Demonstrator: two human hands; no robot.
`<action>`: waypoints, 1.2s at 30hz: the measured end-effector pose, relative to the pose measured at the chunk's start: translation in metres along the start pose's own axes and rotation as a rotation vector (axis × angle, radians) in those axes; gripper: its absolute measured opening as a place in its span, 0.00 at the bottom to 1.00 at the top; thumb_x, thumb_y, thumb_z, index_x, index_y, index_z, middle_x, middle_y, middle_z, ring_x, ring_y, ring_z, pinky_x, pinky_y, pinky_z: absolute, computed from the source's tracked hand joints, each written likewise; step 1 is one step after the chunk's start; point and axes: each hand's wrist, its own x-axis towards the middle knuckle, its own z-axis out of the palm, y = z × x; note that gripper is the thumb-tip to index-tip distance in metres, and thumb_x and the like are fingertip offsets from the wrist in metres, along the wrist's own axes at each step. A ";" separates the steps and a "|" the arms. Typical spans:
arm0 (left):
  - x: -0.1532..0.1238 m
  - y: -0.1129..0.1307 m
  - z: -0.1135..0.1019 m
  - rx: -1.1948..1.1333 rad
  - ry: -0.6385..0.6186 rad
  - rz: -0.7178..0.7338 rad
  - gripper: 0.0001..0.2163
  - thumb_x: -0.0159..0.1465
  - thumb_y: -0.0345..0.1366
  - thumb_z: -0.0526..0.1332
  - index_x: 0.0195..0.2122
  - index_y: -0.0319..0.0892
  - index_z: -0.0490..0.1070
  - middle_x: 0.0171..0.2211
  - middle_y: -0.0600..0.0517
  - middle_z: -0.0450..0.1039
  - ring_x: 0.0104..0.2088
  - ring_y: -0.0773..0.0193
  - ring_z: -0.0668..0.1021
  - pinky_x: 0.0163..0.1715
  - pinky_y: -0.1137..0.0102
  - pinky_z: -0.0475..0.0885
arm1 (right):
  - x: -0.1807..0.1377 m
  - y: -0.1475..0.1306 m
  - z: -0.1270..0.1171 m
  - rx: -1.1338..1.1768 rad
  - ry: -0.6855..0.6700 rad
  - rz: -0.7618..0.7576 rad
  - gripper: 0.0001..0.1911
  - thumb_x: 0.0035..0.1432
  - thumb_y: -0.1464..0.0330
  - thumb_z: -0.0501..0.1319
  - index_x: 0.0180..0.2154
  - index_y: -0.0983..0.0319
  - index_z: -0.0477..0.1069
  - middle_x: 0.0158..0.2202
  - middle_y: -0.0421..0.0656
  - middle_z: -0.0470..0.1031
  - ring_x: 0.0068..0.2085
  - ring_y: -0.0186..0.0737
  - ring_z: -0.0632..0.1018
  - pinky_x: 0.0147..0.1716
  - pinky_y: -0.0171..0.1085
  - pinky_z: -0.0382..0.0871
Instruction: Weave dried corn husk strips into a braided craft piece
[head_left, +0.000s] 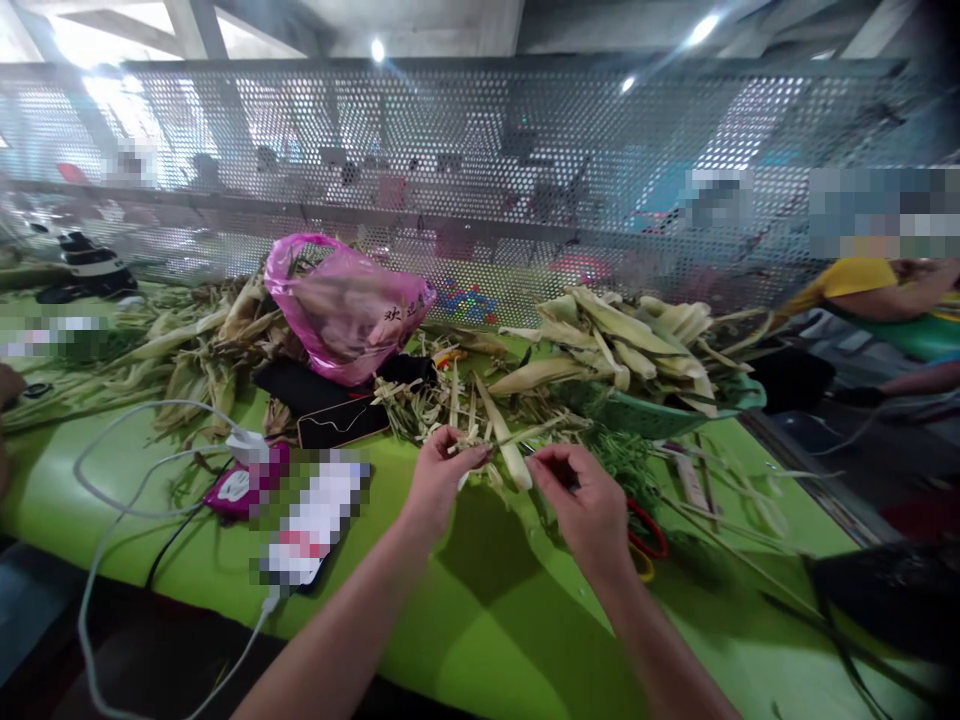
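My left hand [439, 478] is closed, with thumb and fingers pinching thin pale strips of corn husk over the green table. A longer, pale corn husk [510, 445] slants down between my two hands, its wide end near my right fingertips. My right hand [589, 500] is closed in a pinch at the edge of that husk; exactly what lies between its fingertips is too small to make out. Behind my hands lies a heap of shredded husk bits [409, 405]. Red and yellow scissor handles [651, 535] show partly behind my right hand.
A green basket [675, 412] heaped with dried husks stands at the right. To the left are a pink plastic bag [345, 310], a dark phone [341, 427], a magenta power strip [251, 485] with white cables, and another phone [319, 515]. A perforated metal screen [465, 170] rises behind.
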 end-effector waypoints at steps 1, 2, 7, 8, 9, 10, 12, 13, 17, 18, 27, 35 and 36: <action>-0.001 -0.002 0.001 0.000 -0.012 -0.006 0.14 0.49 0.32 0.70 0.30 0.40 0.65 0.28 0.54 0.73 0.30 0.68 0.76 0.37 0.71 0.70 | 0.000 0.001 0.001 0.071 -0.040 0.081 0.10 0.56 0.61 0.63 0.33 0.61 0.72 0.28 0.41 0.73 0.28 0.37 0.72 0.28 0.36 0.67; -0.002 -0.003 0.002 0.003 -0.033 -0.023 0.13 0.49 0.32 0.70 0.31 0.40 0.65 0.28 0.54 0.73 0.30 0.69 0.76 0.37 0.71 0.70 | 0.000 0.002 0.003 0.144 -0.074 0.148 0.11 0.55 0.59 0.64 0.34 0.61 0.72 0.28 0.41 0.73 0.27 0.37 0.71 0.27 0.35 0.66; -0.005 -0.004 0.004 0.261 -0.190 -0.078 0.11 0.51 0.34 0.69 0.31 0.40 0.67 0.27 0.54 0.72 0.29 0.68 0.74 0.34 0.72 0.68 | 0.002 0.004 0.004 0.280 -0.053 0.219 0.15 0.52 0.57 0.65 0.30 0.63 0.74 0.23 0.39 0.71 0.24 0.35 0.68 0.25 0.34 0.63; -0.005 -0.002 0.003 0.366 -0.217 -0.054 0.10 0.51 0.35 0.68 0.31 0.40 0.69 0.28 0.54 0.72 0.29 0.68 0.74 0.33 0.72 0.67 | 0.002 0.005 0.003 0.273 -0.049 0.220 0.15 0.52 0.56 0.65 0.30 0.63 0.74 0.23 0.40 0.71 0.25 0.35 0.68 0.25 0.34 0.63; -0.005 -0.001 0.003 0.477 -0.239 -0.017 0.09 0.52 0.35 0.67 0.32 0.40 0.70 0.29 0.53 0.73 0.30 0.67 0.74 0.33 0.72 0.67 | 0.001 0.005 0.003 0.265 -0.051 0.221 0.15 0.52 0.56 0.65 0.30 0.63 0.74 0.24 0.40 0.72 0.25 0.36 0.69 0.26 0.34 0.63; -0.005 0.000 0.003 0.587 -0.259 0.032 0.09 0.53 0.36 0.67 0.34 0.40 0.71 0.31 0.51 0.74 0.32 0.65 0.74 0.34 0.71 0.67 | 0.001 0.005 0.003 0.257 -0.063 0.222 0.16 0.52 0.55 0.64 0.31 0.63 0.74 0.25 0.41 0.73 0.26 0.36 0.70 0.27 0.35 0.64; -0.005 0.002 0.002 0.779 -0.290 0.157 0.09 0.55 0.37 0.65 0.35 0.41 0.74 0.35 0.49 0.76 0.36 0.62 0.75 0.39 0.69 0.68 | -0.001 0.006 0.003 0.242 -0.104 0.218 0.17 0.53 0.55 0.63 0.32 0.63 0.75 0.27 0.43 0.74 0.27 0.37 0.71 0.28 0.35 0.64; -0.005 0.002 0.002 0.845 -0.302 0.211 0.07 0.56 0.37 0.64 0.35 0.41 0.74 0.36 0.48 0.76 0.37 0.61 0.75 0.40 0.68 0.67 | -0.002 0.007 0.003 0.235 -0.121 0.211 0.17 0.54 0.55 0.63 0.31 0.63 0.75 0.27 0.43 0.74 0.27 0.37 0.70 0.27 0.35 0.64; -0.006 0.000 0.004 0.808 -0.350 0.165 0.07 0.61 0.37 0.58 0.31 0.41 0.74 0.30 0.50 0.76 0.32 0.62 0.75 0.36 0.69 0.67 | -0.003 0.005 0.004 0.200 -0.096 0.179 0.15 0.55 0.57 0.62 0.27 0.63 0.74 0.22 0.40 0.68 0.24 0.34 0.66 0.24 0.33 0.60; -0.006 0.000 0.005 0.749 -0.348 0.116 0.08 0.61 0.37 0.57 0.30 0.41 0.73 0.28 0.50 0.75 0.30 0.63 0.75 0.34 0.70 0.67 | -0.002 0.004 0.003 0.192 -0.079 0.182 0.15 0.54 0.58 0.63 0.26 0.63 0.73 0.21 0.39 0.67 0.24 0.34 0.65 0.24 0.33 0.60; -0.008 -0.003 0.006 0.337 -0.221 -0.143 0.12 0.56 0.44 0.64 0.31 0.39 0.71 0.26 0.52 0.74 0.26 0.69 0.73 0.30 0.74 0.64 | -0.002 0.004 0.004 0.231 -0.087 0.224 0.13 0.52 0.59 0.63 0.25 0.62 0.73 0.22 0.40 0.69 0.25 0.36 0.67 0.25 0.34 0.61; -0.009 -0.009 0.003 0.113 -0.149 -0.240 0.13 0.53 0.44 0.67 0.30 0.40 0.71 0.25 0.53 0.73 0.25 0.70 0.72 0.28 0.74 0.65 | -0.001 0.001 0.006 0.205 -0.329 0.149 0.12 0.54 0.67 0.59 0.20 0.61 0.67 0.22 0.38 0.64 0.28 0.36 0.67 0.28 0.34 0.60; -0.009 -0.009 0.004 0.125 -0.147 -0.237 0.13 0.53 0.44 0.67 0.29 0.40 0.71 0.25 0.53 0.72 0.25 0.70 0.72 0.29 0.74 0.65 | 0.000 0.002 0.005 0.193 -0.370 0.165 0.12 0.54 0.67 0.59 0.20 0.61 0.67 0.22 0.38 0.64 0.28 0.36 0.67 0.28 0.34 0.61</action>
